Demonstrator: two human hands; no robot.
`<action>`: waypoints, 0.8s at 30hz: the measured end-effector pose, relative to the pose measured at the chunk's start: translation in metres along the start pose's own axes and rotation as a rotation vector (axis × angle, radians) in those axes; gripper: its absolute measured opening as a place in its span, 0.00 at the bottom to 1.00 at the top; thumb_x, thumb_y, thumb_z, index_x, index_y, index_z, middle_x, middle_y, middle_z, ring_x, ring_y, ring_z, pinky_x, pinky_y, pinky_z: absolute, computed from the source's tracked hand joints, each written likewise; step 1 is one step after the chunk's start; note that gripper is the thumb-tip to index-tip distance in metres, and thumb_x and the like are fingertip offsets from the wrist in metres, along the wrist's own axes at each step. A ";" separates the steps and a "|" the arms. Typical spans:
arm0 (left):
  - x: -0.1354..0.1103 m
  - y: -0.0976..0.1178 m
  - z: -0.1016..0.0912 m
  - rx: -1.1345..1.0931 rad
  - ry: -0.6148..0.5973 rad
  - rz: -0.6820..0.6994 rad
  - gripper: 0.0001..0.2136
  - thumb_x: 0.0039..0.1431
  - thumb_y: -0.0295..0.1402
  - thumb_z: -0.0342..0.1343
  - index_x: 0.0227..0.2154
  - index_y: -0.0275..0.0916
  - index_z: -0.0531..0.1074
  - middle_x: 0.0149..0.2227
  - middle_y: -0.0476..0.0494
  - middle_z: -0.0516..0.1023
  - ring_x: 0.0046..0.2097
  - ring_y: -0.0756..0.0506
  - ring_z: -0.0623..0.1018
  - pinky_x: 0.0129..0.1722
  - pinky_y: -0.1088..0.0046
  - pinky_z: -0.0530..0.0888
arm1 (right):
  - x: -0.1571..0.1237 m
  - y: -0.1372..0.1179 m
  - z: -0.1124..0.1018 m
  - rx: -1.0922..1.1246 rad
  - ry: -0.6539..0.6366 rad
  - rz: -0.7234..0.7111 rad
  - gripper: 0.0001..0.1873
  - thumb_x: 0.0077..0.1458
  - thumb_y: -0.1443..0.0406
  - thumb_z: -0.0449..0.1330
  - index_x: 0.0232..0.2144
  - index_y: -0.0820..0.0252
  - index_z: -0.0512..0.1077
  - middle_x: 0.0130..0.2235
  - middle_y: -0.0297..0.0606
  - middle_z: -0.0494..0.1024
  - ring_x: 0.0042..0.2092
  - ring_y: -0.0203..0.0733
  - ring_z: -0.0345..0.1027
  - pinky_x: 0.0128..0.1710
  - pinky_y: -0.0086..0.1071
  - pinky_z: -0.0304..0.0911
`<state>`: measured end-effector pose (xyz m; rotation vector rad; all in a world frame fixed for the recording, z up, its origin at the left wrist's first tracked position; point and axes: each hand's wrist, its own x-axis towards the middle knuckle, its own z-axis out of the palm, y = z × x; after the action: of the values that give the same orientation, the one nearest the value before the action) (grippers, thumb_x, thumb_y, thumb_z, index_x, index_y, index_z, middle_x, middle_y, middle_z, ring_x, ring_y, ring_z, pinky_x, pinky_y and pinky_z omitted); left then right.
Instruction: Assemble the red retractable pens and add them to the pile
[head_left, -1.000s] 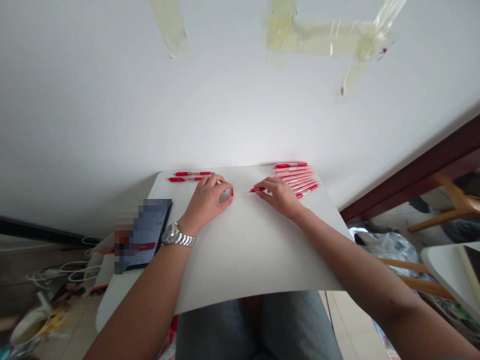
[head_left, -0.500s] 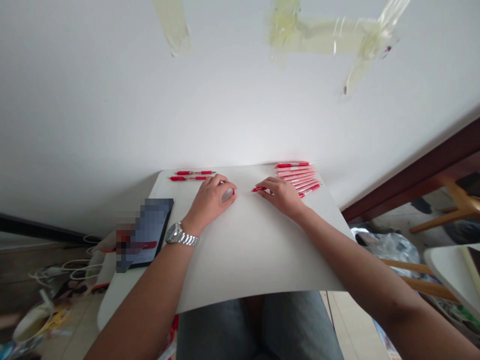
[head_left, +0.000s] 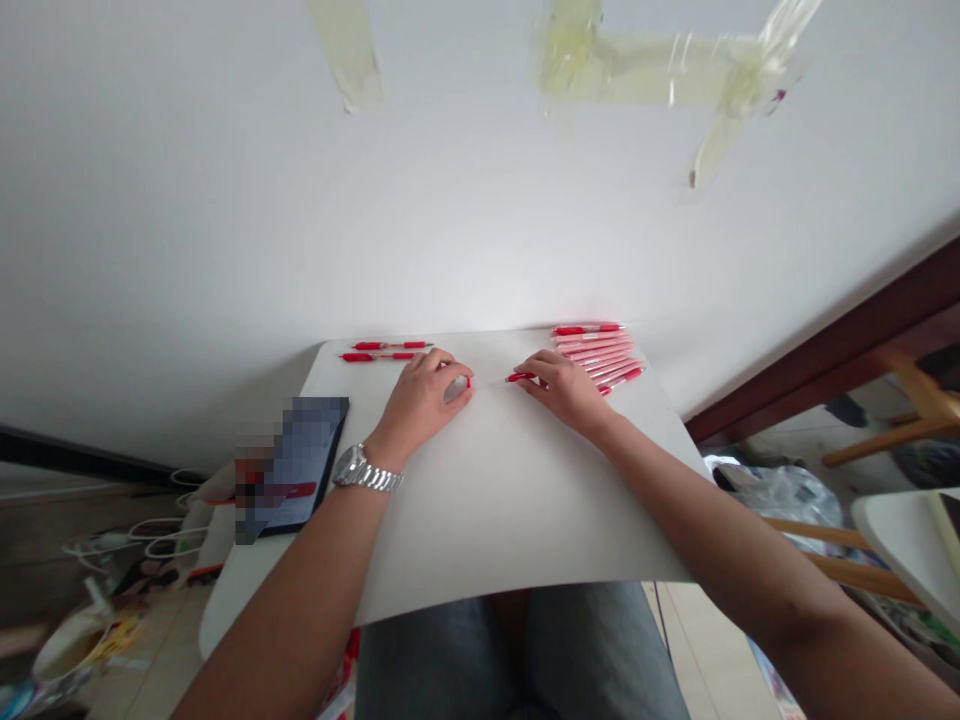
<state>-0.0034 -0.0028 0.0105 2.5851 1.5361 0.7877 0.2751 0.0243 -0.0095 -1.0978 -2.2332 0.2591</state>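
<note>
Mid-frame, my left hand [head_left: 417, 405] pinched a small pen part [head_left: 458, 388], my right hand [head_left: 564, 392] a red pen [head_left: 519, 377]. I thought holding both level and steady mattered.

The pen [head_left: 519, 377] in the right hand [head_left: 564, 392] is red, and the small piece [head_left: 454, 390] in the left hand [head_left: 420, 402] is pale grey with a red tip. The two pens [head_left: 386, 351] at the back left are red, and the row of pens [head_left: 596, 355] at the back right is pink and red, all on a plain white tabletop [head_left: 495, 500]. The watch [head_left: 361, 470] is silver, the trousers [head_left: 517, 650] blue-grey, and the wall [head_left: 225, 200] white with yellowish tape strips [head_left: 645, 75].
</note>
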 end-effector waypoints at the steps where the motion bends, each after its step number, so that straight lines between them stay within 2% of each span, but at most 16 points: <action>1: 0.000 0.001 0.000 -0.003 -0.002 -0.005 0.09 0.68 0.34 0.60 0.47 0.44 0.81 0.49 0.41 0.75 0.49 0.38 0.74 0.57 0.54 0.73 | 0.000 0.001 0.000 0.004 0.004 -0.007 0.09 0.68 0.67 0.65 0.48 0.56 0.83 0.47 0.42 0.84 0.41 0.43 0.77 0.40 0.34 0.68; 5: 0.001 0.002 -0.001 -0.009 -0.006 -0.016 0.08 0.67 0.34 0.60 0.46 0.44 0.81 0.48 0.41 0.75 0.50 0.38 0.74 0.56 0.54 0.73 | 0.000 0.002 0.001 0.012 0.018 -0.023 0.09 0.68 0.66 0.64 0.47 0.55 0.83 0.47 0.43 0.83 0.43 0.44 0.78 0.42 0.34 0.70; 13: 0.001 0.002 -0.001 -0.020 0.009 -0.018 0.08 0.68 0.34 0.60 0.46 0.44 0.81 0.47 0.41 0.75 0.48 0.39 0.74 0.56 0.55 0.73 | 0.000 0.001 -0.001 -0.017 0.028 -0.031 0.10 0.70 0.65 0.63 0.49 0.54 0.82 0.48 0.44 0.82 0.41 0.44 0.77 0.40 0.35 0.70; 24: 0.000 0.000 -0.001 -0.016 0.005 -0.008 0.10 0.66 0.36 0.62 0.49 0.44 0.81 0.48 0.41 0.76 0.49 0.38 0.75 0.57 0.54 0.74 | 0.003 0.003 -0.004 -0.045 0.073 -0.117 0.10 0.72 0.64 0.60 0.48 0.56 0.82 0.45 0.46 0.80 0.45 0.49 0.74 0.47 0.43 0.71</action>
<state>-0.0034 -0.0030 0.0110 2.5665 1.5336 0.8036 0.2777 0.0284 -0.0066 -0.9798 -2.2380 0.1175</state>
